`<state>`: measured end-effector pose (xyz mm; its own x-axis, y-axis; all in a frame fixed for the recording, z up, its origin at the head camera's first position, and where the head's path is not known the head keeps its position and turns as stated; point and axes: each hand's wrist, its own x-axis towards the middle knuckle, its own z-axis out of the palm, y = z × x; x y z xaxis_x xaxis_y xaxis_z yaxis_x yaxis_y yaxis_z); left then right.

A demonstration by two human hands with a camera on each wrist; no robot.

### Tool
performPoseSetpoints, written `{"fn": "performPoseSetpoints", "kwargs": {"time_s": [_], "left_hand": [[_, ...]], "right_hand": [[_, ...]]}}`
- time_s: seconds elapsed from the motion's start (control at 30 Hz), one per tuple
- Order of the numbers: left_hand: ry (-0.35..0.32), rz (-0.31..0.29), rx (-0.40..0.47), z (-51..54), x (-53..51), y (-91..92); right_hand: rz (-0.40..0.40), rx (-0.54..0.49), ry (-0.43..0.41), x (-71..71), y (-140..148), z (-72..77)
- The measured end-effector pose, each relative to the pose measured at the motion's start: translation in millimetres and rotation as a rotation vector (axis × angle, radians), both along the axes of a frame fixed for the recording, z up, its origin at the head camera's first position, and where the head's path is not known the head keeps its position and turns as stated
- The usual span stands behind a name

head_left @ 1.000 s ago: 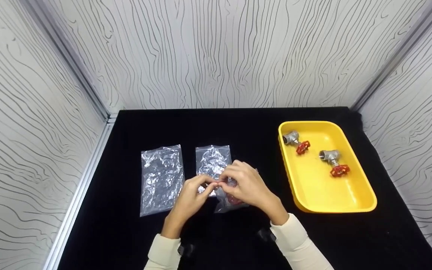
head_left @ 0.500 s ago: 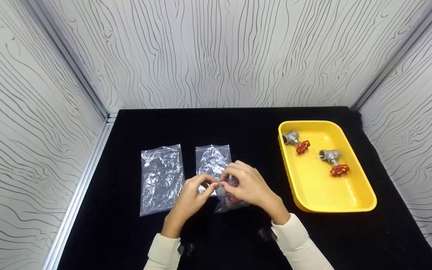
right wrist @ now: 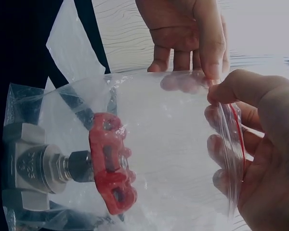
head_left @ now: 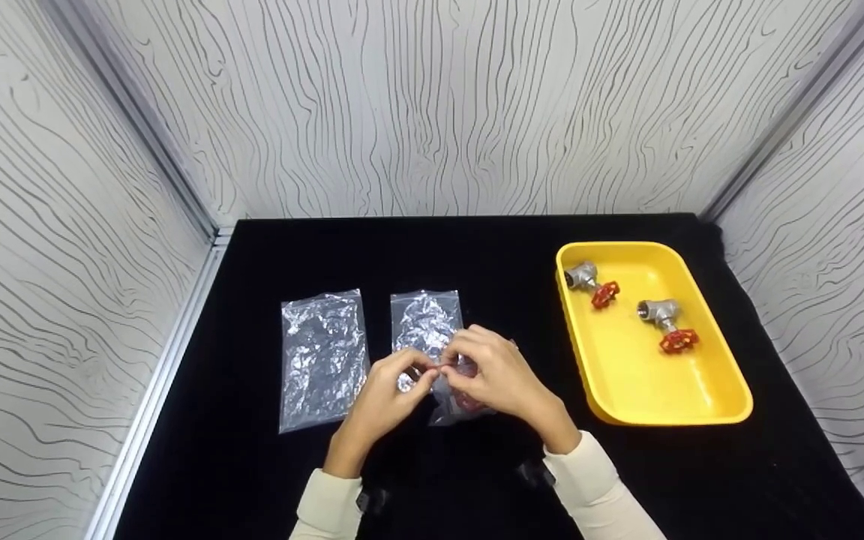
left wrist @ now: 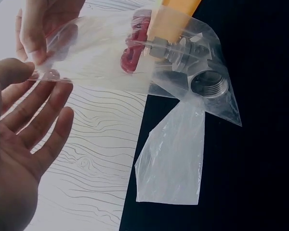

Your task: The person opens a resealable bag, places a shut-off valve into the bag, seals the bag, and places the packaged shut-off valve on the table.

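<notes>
A clear zip bag (right wrist: 168, 130) with a red line along its mouth is held up between the two hands. Inside it lies a metal gate valve (right wrist: 33, 166) with a red handwheel (right wrist: 111, 163). My left hand (head_left: 385, 394) pinches the mouth edge between thumb and forefinger, its other fingers spread behind the plastic in the left wrist view. Close beside it, my right hand (head_left: 496, 375) pinches the same edge, thumb in front and fingers behind. The two hands' fingertips nearly meet. In the head view the right hand covers much of the bag and valve.
Two flat clear zip bags, a left bag (head_left: 323, 360) and a middle bag (head_left: 424, 315), lie on the black cloth (head_left: 402, 255). To the right stands a yellow tray (head_left: 619, 409) with two valves, a rear valve (head_left: 584, 275) and a front valve (head_left: 661, 310). Patterned panels (head_left: 462, 112) enclose the back and sides.
Both hands keep pinching the bag's mouth. The left fingertips have shifted slightly to the right along the edge, toward the right hand. The tray and flat bags stay put.
</notes>
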<state>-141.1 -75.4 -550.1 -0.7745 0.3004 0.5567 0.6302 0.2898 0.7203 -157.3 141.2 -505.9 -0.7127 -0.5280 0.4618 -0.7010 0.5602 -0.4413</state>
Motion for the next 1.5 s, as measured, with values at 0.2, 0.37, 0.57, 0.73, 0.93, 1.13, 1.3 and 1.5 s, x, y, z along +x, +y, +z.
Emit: {"fn": "performPoseSetpoints", "kwargs": {"time_s": [0.2, 0.37, 0.57, 0.73, 0.93, 1.13, 1.3, 1.5], "left_hand": [[0.027, 0.007, 0.0, -1.1, -0.2, 2.6], [0.012, -0.012, -0.005, 0.3, 1.0, 5.8], [0.041, 0.008, -0.011, -0.4, 2.0, 7.3], [0.05, 0.011, -0.015, -3.8, 1.1, 8.7], [0.051, -0.012, -0.025, -4.1, 0.2, 12.0], [0.077, -0.016, -0.021, -3.5, -0.6, 14.1], [0.072, -0.014, -0.025, -2.5, -0.8, 15.6], [0.082, -0.019, -0.036, -3.2, -1.8, 16.7]], "right_hand": [[-0.01, -0.013, -0.019, 0.0, 4, 0.0], [-0.008, -0.013, 0.014, -0.4, 4, -1.9], [0.008, -0.005, 0.03, 0.1, 8, -2.8], [-0.008, -0.001, 0.012, 1.3, 12, -1.9], [0.012, -0.011, 0.031, 1.7, 13, -2.5], [0.014, -0.039, 0.006, 2.1, 15, -2.1], [0.013, -0.057, 0.015, 2.0, 15, -3.0], [0.02, -0.037, 0.042, 0.9, 16, -4.9]]}}
